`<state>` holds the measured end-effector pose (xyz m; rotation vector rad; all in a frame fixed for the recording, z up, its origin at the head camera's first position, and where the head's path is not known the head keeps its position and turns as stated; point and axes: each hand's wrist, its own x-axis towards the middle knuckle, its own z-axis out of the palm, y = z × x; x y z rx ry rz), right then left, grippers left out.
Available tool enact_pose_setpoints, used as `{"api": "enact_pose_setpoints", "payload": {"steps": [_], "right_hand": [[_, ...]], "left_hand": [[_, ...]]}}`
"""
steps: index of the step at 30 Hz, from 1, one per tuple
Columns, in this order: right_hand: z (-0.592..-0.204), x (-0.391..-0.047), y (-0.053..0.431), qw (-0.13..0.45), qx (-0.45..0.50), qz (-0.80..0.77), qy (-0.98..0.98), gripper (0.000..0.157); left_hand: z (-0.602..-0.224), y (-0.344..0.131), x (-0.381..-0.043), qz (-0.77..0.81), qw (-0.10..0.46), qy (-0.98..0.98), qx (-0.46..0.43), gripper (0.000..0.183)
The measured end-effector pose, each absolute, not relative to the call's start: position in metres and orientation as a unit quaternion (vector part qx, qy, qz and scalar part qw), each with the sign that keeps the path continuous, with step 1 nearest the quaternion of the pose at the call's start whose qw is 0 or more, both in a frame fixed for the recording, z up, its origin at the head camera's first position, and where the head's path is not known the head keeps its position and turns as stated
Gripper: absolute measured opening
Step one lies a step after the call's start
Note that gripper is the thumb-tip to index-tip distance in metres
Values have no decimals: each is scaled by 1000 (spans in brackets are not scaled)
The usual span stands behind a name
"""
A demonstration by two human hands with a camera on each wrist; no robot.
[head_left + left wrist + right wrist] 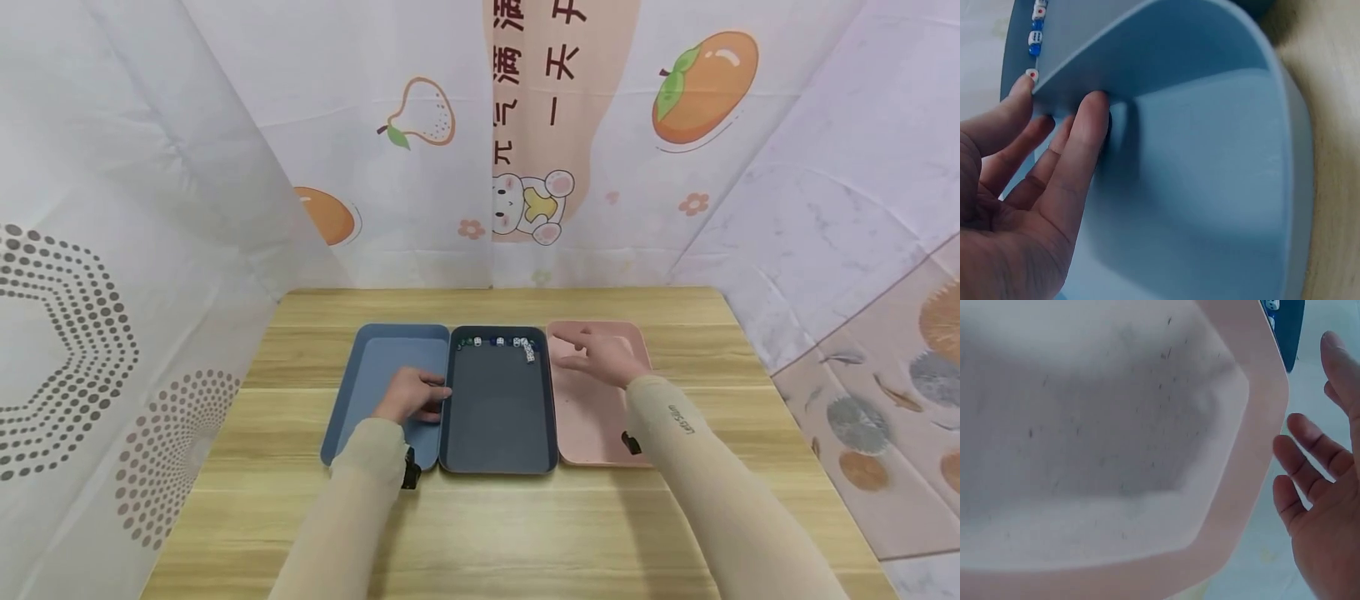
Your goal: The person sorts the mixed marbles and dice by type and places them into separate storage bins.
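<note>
My left hand [414, 395] is over the right side of the blue tray [352, 375], its fingertips right at the wall beside the dark grey tray [498, 417]. In the left wrist view, the left thumb lies at the tray rim while the other fingers are loosely bent inside the blue tray. White dice [529, 353] and small blue and green pieces [465, 342] line the far wall of the dark tray, with a few turning down its right corner. My right hand [600, 357] hovers over the pink tray [592, 425], fingers spread and holding nothing.
The three trays stand side by side on a wood-grain table [487, 533]. A printed curtain [442, 208] hangs behind the table's far edge, with more cloth on both sides. Dark specks mark the pink tray's floor.
</note>
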<state>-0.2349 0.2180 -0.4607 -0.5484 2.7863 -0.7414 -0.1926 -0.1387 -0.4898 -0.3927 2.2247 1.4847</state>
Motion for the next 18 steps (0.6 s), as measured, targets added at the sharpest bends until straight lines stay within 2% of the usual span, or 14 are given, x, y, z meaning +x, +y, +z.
{"api": "enact_pose_setpoints", "payload": {"steps": [4,11,18], "right_hand": [[-468,-240,212,129,-185,-303,926,63],[-485,-251,203,175,-174,-380,891,46],[-492,-252,195,204,-127,-396,886,48]], "left_hand": [[-491,-141,-191,550,230,788,-151,42],[-496,-143,-189,573,243,763,-173,41],[-494,-144,-189,576,248,759,-175,42]]}}
